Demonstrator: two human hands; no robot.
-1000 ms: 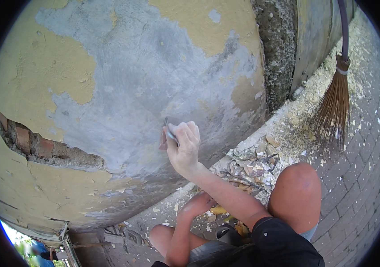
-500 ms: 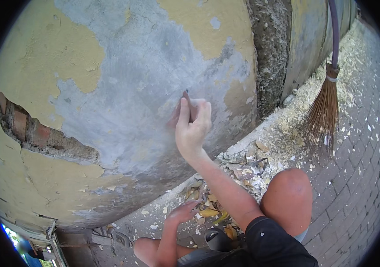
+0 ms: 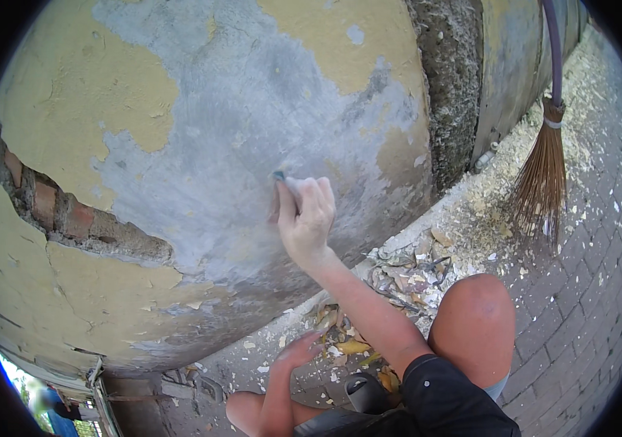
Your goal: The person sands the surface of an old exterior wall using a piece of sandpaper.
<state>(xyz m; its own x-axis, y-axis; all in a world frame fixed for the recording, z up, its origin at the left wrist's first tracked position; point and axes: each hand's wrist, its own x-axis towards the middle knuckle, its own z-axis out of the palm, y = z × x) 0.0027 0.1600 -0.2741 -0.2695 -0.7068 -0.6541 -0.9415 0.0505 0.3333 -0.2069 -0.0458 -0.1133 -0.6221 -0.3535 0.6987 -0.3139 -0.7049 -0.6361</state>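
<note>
My right hand is closed on a small folded piece of reddish-brown sandpaper, pressed against the wall. A dark bluish corner sticks out above the thumb; the fingers hide much of the sheet. Under it the wall is bare grey and dusty, ringed by patches of peeling yellow paint. Lower down, my left hand hangs over my left knee, its fingers stretched out and holding nothing. Dry leaves and paint flakes lie on the ground beyond those fingers.
A stick broom with a purple handle leans at the right, above paving strewn with pale flakes. Broken plaster exposes bricks at the left. A rough vertical groove splits the wall. Far lower left, a blurred person is visible.
My right hand has moved a little left and down across the grey patch with the sandpaper. My left hand stays by the knee. The whole view has shifted slightly.
</note>
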